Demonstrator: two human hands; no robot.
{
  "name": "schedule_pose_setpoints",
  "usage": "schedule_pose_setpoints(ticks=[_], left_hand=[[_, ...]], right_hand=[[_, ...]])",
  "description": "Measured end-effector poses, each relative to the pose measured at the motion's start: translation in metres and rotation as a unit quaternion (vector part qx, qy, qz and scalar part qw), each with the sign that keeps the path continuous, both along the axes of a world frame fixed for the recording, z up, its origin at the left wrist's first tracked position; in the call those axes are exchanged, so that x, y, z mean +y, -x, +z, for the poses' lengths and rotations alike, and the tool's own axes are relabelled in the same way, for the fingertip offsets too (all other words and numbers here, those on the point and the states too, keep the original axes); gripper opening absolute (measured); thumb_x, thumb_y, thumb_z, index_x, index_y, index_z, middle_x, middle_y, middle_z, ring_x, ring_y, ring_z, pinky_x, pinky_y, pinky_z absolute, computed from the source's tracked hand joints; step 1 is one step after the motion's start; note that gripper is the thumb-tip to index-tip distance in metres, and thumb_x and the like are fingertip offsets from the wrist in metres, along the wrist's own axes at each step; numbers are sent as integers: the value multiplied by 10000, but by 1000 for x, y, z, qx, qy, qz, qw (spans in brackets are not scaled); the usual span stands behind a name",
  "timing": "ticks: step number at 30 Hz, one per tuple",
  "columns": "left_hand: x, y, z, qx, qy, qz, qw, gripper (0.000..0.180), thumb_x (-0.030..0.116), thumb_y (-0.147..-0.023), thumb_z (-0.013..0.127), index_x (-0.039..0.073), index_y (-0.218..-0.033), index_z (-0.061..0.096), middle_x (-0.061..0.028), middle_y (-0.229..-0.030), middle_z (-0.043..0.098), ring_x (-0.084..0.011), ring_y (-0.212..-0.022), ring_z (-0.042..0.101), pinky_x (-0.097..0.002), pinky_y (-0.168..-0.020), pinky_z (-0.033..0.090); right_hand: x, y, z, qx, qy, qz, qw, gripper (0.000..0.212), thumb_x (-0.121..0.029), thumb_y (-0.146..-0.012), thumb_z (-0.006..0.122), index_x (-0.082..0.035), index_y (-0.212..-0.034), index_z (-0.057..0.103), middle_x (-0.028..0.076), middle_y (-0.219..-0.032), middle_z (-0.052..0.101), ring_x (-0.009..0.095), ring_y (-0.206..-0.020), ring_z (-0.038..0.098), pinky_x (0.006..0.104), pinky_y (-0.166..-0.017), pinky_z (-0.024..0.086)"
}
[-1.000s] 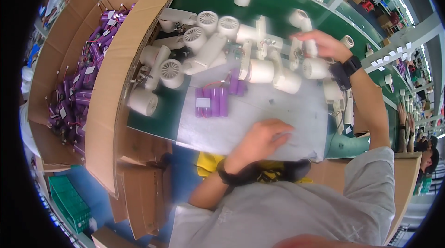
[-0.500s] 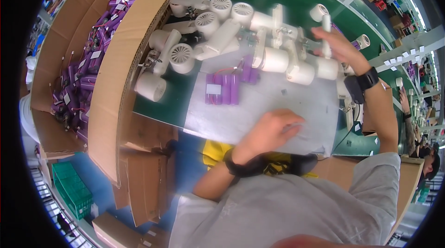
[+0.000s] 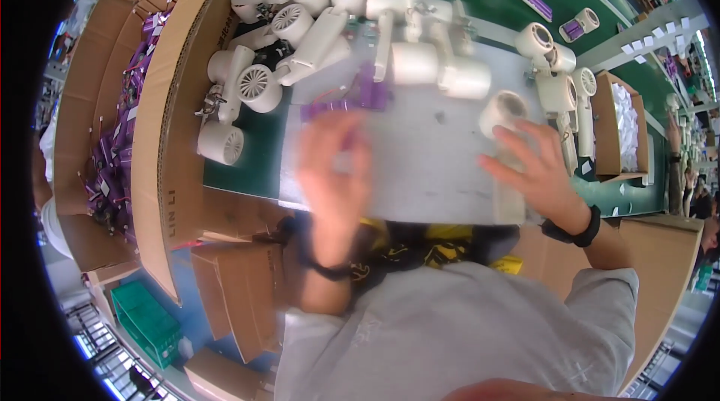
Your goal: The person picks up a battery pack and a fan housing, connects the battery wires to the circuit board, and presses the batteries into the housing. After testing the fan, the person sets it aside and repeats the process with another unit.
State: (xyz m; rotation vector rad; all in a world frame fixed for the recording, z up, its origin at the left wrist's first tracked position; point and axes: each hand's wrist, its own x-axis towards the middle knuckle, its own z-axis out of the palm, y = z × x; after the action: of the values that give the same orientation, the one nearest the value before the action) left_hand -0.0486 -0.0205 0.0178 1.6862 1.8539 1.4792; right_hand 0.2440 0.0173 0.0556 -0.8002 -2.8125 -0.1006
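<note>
My right hand [image 3: 531,168] lies over a white handheld fan housing [image 3: 504,110] on the grey mat [image 3: 420,176]. Its fingers curve across the handle, which points toward me; the round end faces away. Motion smears my left hand [image 3: 334,168], held above the mat's left part at the near side of a purple battery pack [image 3: 371,93] with a red wire. The hand covers part of the pack, and whether its fingers touch it cannot be made out. Beyond the hands, more white fan housings [image 3: 415,63] lie along the mat's far edge.
On the left stands a large cardboard box [image 3: 176,123] full of purple battery packs [image 3: 112,161]. White fans with slotted grilles [image 3: 259,88] crowd the green table [image 3: 247,176]. At the right, more housings [image 3: 559,93] lie before a small carton [image 3: 619,127]. A green crate [image 3: 146,322] sits low at left.
My right hand has come back from the far right toward me, and a fan housing now lies under it on the mat. My left hand has moved left to the battery pack. The view has shifted.
</note>
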Motion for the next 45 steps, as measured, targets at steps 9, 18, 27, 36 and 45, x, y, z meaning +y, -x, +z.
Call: schedule_pose_setpoints(ticks=[9, 18, 27, 36, 45], left_hand=[[12, 62, -20, 170, 111, -6, 979, 402, 80, -875, 634, 50, -1276, 610, -168, -1242, 606, -328, -1073, 578, -405, -923, 473], [4, 72, -18, -39, 152, 54, 986, 270, 30, -853, 687, 16, -1123, 694, -123, -1145, 662, -210, -883, 641, -321, -813, 511], [-29, 25, 45, -75, -23, -5, 997, 126, 1, -807, 728, 19, -928, 756, -97, -942, 696, -191, -845, 661, -299, -746, 529], [-16, -97, 26, -151, 36, -345, 925, 264, -49, -700, 800, 35, -941, 731, -120, -1054, 677, -233, -884, 680, -329, -758, 557], [2, -77, -7, -47, 149, -341, 927, 355, -69, -751, 736, 53, -1071, 645, -101, -1036, 679, -278, -968, 664, -339, -823, 531]], right_hand=[[-25, 0, -28, 55, 43, -85, 994, 518, 67, -742, 606, -155, -1204, 681, 102, -1452, 473, 340, -1296, 461, 436, -977, 473], [-35, -17, -7, 202, 117, -97, 967, 448, 142, -752, 600, -55, -1144, 693, 175, -1386, 531, 361, -1204, 566, 392, -922, 523], [-53, -51, 21, 350, 308, -136, 874, 369, 18, -791, 698, 2, -1158, 668, 203, -1232, 623, 331, -1088, 645, 383, -882, 538], [-51, -5, 7, 332, 479, -187, 791, 411, -66, -791, 780, -18, -1161, 607, 127, -986, 691, 189, -867, 680, 270, -789, 520], [-38, -8, -7, 296, 414, -278, 815, 216, -7, -774, 738, -39, -934, 597, 82, -841, 650, 166, -727, 614, 263, -630, 467]])
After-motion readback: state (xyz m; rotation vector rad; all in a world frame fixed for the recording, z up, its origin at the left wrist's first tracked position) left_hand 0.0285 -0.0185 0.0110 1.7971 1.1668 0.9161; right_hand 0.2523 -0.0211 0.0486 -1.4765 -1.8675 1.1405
